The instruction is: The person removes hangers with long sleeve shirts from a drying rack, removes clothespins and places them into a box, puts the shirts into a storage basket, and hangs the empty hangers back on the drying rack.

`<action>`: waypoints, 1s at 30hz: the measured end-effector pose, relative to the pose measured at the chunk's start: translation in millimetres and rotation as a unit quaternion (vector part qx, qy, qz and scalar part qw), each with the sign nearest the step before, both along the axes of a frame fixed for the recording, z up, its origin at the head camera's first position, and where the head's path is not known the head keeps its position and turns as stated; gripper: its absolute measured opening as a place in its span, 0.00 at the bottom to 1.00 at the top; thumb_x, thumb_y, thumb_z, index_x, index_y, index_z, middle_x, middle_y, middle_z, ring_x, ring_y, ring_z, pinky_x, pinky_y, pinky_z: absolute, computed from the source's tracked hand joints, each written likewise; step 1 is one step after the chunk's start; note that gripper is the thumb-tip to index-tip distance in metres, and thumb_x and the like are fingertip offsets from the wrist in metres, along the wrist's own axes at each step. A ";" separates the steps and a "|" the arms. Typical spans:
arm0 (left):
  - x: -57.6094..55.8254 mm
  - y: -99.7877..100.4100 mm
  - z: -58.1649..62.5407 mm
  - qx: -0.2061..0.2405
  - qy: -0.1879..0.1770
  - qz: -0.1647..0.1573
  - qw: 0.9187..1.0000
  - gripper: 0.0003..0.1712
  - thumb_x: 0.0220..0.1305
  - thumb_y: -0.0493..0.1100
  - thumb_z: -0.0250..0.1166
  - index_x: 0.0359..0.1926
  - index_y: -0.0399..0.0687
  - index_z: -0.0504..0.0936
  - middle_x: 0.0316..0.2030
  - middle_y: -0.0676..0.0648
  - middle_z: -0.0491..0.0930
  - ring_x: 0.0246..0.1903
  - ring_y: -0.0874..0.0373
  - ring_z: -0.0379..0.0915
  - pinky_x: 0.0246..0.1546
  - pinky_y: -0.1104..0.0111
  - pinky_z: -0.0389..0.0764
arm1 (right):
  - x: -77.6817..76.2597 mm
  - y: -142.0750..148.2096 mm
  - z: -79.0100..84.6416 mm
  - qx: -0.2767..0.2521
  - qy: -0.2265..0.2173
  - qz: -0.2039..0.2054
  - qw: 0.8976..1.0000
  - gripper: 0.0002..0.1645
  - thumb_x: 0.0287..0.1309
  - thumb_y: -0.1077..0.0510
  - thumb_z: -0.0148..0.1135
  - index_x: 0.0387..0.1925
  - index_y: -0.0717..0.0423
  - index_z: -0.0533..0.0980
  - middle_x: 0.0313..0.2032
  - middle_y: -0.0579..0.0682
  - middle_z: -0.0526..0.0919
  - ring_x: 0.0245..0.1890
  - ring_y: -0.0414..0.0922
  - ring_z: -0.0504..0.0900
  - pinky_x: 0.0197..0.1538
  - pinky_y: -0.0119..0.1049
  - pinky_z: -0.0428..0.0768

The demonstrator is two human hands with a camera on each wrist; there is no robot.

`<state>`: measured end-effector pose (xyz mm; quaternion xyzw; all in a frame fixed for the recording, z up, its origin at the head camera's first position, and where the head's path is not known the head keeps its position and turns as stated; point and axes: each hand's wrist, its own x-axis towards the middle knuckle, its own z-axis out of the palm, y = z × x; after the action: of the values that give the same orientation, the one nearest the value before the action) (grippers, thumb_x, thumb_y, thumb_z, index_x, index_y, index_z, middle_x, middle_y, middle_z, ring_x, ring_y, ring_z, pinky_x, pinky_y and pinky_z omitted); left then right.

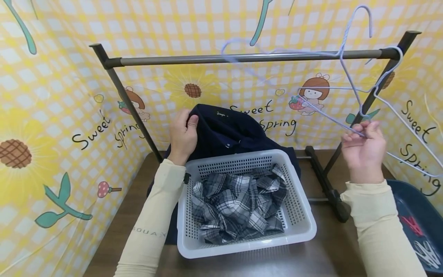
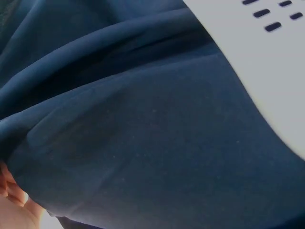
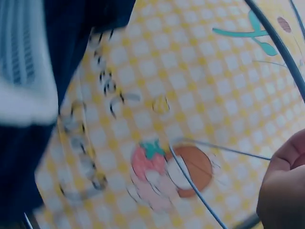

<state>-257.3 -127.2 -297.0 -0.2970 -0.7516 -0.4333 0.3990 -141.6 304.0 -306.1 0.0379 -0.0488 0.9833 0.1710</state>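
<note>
My left hand (image 1: 183, 134) grips the collar edge of a dark navy garment (image 1: 221, 132), thumb on the near side. The garment's raised collar shows a small label, and its lower part spreads behind and beside the basket. Navy cloth (image 2: 143, 138) fills most of the left wrist view, with fingertips at the lower left. To the right, my right hand (image 1: 365, 150) pinches a pale lilac wire clothes hanger (image 1: 343, 46) near one end, its hook pointing up. The right wrist view shows the hanger's thin wires (image 3: 195, 186) running to the hand.
A white perforated basket (image 1: 309, 227) holds a crumpled grey plaid garment (image 1: 235, 200). Behind it stands a rack with a metal rail (image 1: 190, 59). Another wire hanger (image 1: 401, 57) hangs at the rail's right end. A dark tub (image 1: 398, 192) with red and white items sits at lower right.
</note>
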 end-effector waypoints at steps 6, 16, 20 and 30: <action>2.3 4.4 4.1 -0.037 0.026 -0.005 0.999 0.11 0.74 0.38 0.58 0.36 0.33 0.79 0.31 0.38 0.76 0.34 0.43 0.72 0.38 0.54 0.71 | -10.9 -2.4 -21.3 -0.130 -0.001 0.159 0.979 0.31 0.77 0.43 0.40 0.30 0.68 0.66 0.21 0.60 0.66 0.15 0.56 0.66 0.20 0.45 0.69; 7.1 4.9 4.5 -0.061 0.004 0.005 0.998 0.11 0.74 0.39 0.57 0.38 0.34 0.79 0.35 0.38 0.78 0.38 0.41 0.73 0.43 0.51 0.72 | -13.3 -2.5 -55.2 -0.222 -0.003 0.212 0.952 0.13 0.64 0.66 0.38 0.27 0.67 0.68 0.14 0.62 0.68 0.12 0.41 0.56 0.17 0.34 0.57; 7.3 7.4 2.9 -0.064 -0.002 -0.003 0.998 0.12 0.75 0.40 0.56 0.39 0.34 0.79 0.36 0.38 0.78 0.39 0.41 0.73 0.44 0.52 0.72 | -12.5 2.8 -60.3 -0.237 -0.006 0.216 0.947 0.14 0.64 0.63 0.38 0.27 0.68 0.67 0.12 0.58 0.66 0.15 0.31 0.51 0.16 0.34 0.57; 7.8 8.5 5.2 -0.070 -0.006 -0.016 0.997 0.10 0.75 0.38 0.56 0.38 0.36 0.78 0.34 0.40 0.76 0.35 0.44 0.71 0.41 0.53 0.71 | -20.8 6.5 -65.2 -0.265 -0.008 0.218 0.939 0.17 0.67 0.59 0.37 0.29 0.67 0.67 0.12 0.45 0.60 0.15 0.28 0.50 0.12 0.36 0.57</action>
<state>-249.5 -118.8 -291.8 -0.3333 -0.7777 -0.3876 0.3659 -162.5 310.5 -371.3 -0.0071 0.2211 0.9742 -0.0443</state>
